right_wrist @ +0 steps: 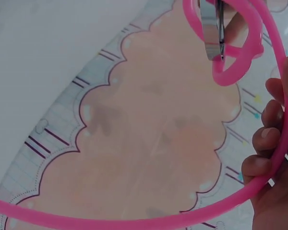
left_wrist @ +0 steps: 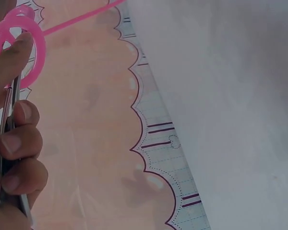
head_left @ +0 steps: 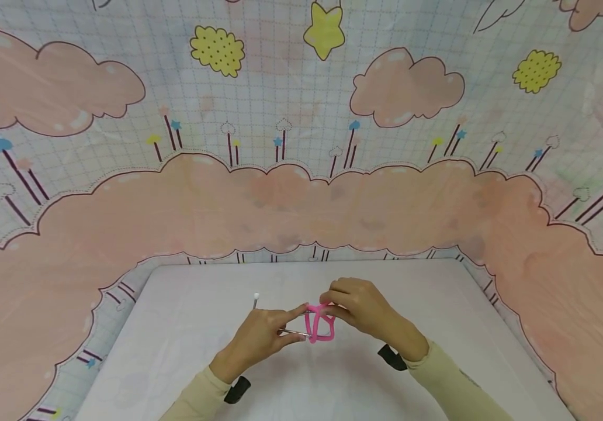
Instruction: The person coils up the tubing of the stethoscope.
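Presently: left hand (head_left: 259, 336), fingers closed round 1 metal instrument (right_wrist: 211, 31), its end at the loops, apparently to steady them; right hand (head_left: 361, 307), pinching the pink tube (right_wrist: 134, 224), seemingly to guide it. Tube: smooth, glossy, looped, between 2 hands over white table (head_left: 417, 295).

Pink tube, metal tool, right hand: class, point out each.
Pink tube (right_wrist: 134, 224): right wrist view, lower curve.
Metal tool (right_wrist: 211, 34): right wrist view, near its tip.
Right hand (head_left: 360, 303): head view, its back.
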`<control>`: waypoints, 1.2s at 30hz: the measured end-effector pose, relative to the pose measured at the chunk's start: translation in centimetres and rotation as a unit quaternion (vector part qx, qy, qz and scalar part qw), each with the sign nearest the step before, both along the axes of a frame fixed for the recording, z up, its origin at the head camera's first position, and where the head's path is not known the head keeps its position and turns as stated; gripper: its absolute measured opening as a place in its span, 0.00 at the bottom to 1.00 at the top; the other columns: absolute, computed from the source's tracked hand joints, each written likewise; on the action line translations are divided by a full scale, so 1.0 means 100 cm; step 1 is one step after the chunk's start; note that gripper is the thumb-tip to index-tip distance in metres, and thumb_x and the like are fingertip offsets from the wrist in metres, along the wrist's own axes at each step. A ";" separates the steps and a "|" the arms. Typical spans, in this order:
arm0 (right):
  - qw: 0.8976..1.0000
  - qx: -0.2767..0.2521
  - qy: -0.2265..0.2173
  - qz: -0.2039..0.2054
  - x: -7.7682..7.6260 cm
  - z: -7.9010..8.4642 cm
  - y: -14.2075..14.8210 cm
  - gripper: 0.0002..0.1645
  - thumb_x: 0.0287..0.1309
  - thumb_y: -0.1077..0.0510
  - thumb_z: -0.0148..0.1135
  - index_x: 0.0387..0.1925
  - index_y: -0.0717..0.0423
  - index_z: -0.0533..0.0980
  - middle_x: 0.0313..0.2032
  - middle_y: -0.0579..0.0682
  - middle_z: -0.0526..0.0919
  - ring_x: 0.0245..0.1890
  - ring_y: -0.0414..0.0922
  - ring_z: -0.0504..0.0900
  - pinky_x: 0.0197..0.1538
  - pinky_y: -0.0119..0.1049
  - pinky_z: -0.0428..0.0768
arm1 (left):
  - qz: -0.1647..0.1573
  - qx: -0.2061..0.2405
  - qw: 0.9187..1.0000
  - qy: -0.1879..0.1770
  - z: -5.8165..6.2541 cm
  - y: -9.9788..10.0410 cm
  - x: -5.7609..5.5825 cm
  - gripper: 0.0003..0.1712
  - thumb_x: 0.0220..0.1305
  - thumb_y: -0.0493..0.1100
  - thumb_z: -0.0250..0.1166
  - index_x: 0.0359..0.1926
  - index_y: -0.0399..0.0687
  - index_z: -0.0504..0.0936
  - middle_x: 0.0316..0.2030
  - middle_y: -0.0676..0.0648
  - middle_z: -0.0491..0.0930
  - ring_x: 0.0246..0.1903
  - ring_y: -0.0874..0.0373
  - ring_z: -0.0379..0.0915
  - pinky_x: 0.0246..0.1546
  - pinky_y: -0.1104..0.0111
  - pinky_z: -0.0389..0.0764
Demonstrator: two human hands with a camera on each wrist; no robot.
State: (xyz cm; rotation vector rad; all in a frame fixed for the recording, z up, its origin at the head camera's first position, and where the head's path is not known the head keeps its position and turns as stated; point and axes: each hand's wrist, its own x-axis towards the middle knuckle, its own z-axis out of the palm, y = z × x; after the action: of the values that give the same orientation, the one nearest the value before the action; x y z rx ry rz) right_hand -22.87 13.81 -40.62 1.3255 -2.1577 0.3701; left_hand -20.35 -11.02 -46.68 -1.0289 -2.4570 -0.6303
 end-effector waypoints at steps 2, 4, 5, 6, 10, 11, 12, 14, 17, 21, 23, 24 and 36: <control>1.000 0.001 -0.006 0.004 -0.001 0.001 -0.002 0.11 0.47 0.48 0.69 0.33 0.47 0.81 0.27 0.40 0.79 0.27 0.33 0.75 0.33 0.20 0.74 | -0.005 -0.001 1.000 -0.003 0.001 0.000 0.000 0.35 0.49 0.60 0.68 0.60 0.62 0.74 0.19 0.61 0.78 0.18 0.75 0.68 0.22 0.87 0.64; 1.000 0.006 -0.019 0.005 -0.002 0.003 -0.003 0.11 0.48 0.47 0.68 0.34 0.46 0.81 0.28 0.39 0.79 0.28 0.33 0.75 0.34 0.19 0.74 | -0.011 0.000 1.000 -0.004 0.001 0.001 0.000 0.35 0.49 0.60 0.68 0.60 0.62 0.74 0.18 0.62 0.77 0.17 0.75 0.65 0.21 0.87 0.63; 1.000 0.008 -0.028 0.005 -0.003 0.003 -0.004 0.11 0.48 0.47 0.68 0.34 0.46 0.81 0.28 0.39 0.79 0.28 0.33 0.76 0.34 0.19 0.74 | -0.014 0.000 1.000 -0.002 0.001 0.001 0.000 0.35 0.49 0.60 0.68 0.60 0.61 0.74 0.18 0.62 0.77 0.17 0.75 0.67 0.22 0.88 0.63; 0.999 0.010 -0.038 0.004 -0.004 0.003 -0.005 0.11 0.49 0.47 0.68 0.34 0.46 0.81 0.29 0.39 0.79 0.29 0.33 0.76 0.34 0.19 0.74 | -0.019 0.002 1.000 0.002 0.001 0.001 0.000 0.35 0.49 0.59 0.68 0.60 0.61 0.74 0.19 0.62 0.78 0.18 0.75 0.69 0.22 0.88 0.63; 0.996 0.004 -0.093 0.014 -0.009 0.004 -0.006 0.11 0.50 0.47 0.66 0.35 0.45 0.81 0.31 0.38 0.78 0.31 0.32 0.77 0.36 0.19 0.75 | -0.041 0.013 0.999 0.025 0.000 0.000 -0.002 0.33 0.51 0.59 0.67 0.59 0.59 0.75 0.18 0.62 0.76 0.18 0.76 0.67 0.21 0.89 0.61; 0.994 0.000 -0.109 0.018 -0.011 0.004 -0.007 0.11 0.50 0.47 0.66 0.35 0.45 0.81 0.31 0.37 0.78 0.31 0.32 0.77 0.36 0.19 0.75 | -0.048 0.018 0.998 0.031 0.000 0.001 -0.002 0.32 0.51 0.59 0.67 0.58 0.58 0.76 0.17 0.62 0.74 0.17 0.76 0.64 0.21 0.89 0.60; 0.992 -0.004 -0.123 0.023 -0.012 0.004 -0.007 0.11 0.51 0.47 0.65 0.35 0.45 0.81 0.32 0.37 0.78 0.31 0.31 0.76 0.36 0.19 0.75 | -0.054 0.021 0.998 0.036 0.000 0.001 -0.002 0.32 0.52 0.59 0.67 0.58 0.58 0.76 0.16 0.62 0.72 0.16 0.76 0.61 0.21 0.89 0.58; 0.988 -0.009 -0.149 0.032 -0.015 0.004 -0.008 0.11 0.51 0.47 0.65 0.35 0.45 0.81 0.32 0.37 0.78 0.32 0.31 0.76 0.36 0.20 0.76 | -0.066 0.026 0.997 0.043 -0.001 0.001 -0.003 0.31 0.52 0.59 0.66 0.58 0.57 0.76 0.14 0.61 0.68 0.16 0.75 0.56 0.20 0.89 0.56; 0.983 -0.007 -0.181 0.041 -0.018 0.003 -0.009 0.10 0.53 0.46 0.63 0.35 0.45 0.81 0.32 0.36 0.77 0.31 0.30 0.75 0.34 0.21 0.76 | -0.079 0.032 0.995 0.048 -0.001 0.003 -0.003 0.31 0.52 0.59 0.66 0.57 0.56 0.77 0.14 0.62 0.71 0.16 0.76 0.57 0.21 0.90 0.58; 0.975 -0.007 -0.220 0.043 -0.021 0.003 -0.012 0.11 0.55 0.45 0.61 0.36 0.45 0.81 0.32 0.37 0.78 0.30 0.31 0.74 0.32 0.23 0.75 | -0.082 0.044 0.994 0.062 -0.002 0.004 -0.002 0.31 0.52 0.60 0.66 0.56 0.54 0.78 0.15 0.62 0.72 0.17 0.77 0.58 0.21 0.90 0.59; 0.970 -0.010 -0.240 0.046 -0.022 0.003 -0.012 0.12 0.56 0.45 0.60 0.36 0.45 0.81 0.32 0.38 0.78 0.29 0.31 0.74 0.31 0.23 0.75 | -0.088 0.052 0.992 0.074 -0.001 0.005 -0.002 0.30 0.52 0.59 0.66 0.55 0.52 0.79 0.14 0.61 0.70 0.16 0.76 0.57 0.20 0.90 0.57; 0.967 -0.013 -0.251 0.049 -0.023 0.003 -0.012 0.12 0.56 0.46 0.60 0.36 0.46 0.81 0.32 0.39 0.78 0.29 0.31 0.74 0.31 0.24 0.75 | -0.092 0.056 0.991 0.082 0.000 0.005 -0.002 0.30 0.52 0.58 0.67 0.55 0.51 0.79 0.13 0.61 0.69 0.16 0.76 0.56 0.20 0.90 0.57; 0.943 -0.081 -0.308 0.097 -0.030 -0.005 -0.011 0.07 0.56 0.54 0.61 0.36 0.49 0.82 0.29 0.42 0.80 0.27 0.32 0.70 0.29 0.28 0.74 | -0.099 0.089 0.985 0.109 0.009 0.009 0.000 0.30 0.50 0.55 0.70 0.53 0.47 0.80 0.12 0.57 0.72 0.15 0.74 0.58 0.20 0.89 0.58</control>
State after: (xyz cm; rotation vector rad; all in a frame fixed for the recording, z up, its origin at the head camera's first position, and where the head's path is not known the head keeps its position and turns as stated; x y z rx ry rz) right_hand -25.91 12.66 -41.15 1.4648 -2.4099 1.1471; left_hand -20.33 -10.11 -45.82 -1.2100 -2.0865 -0.7408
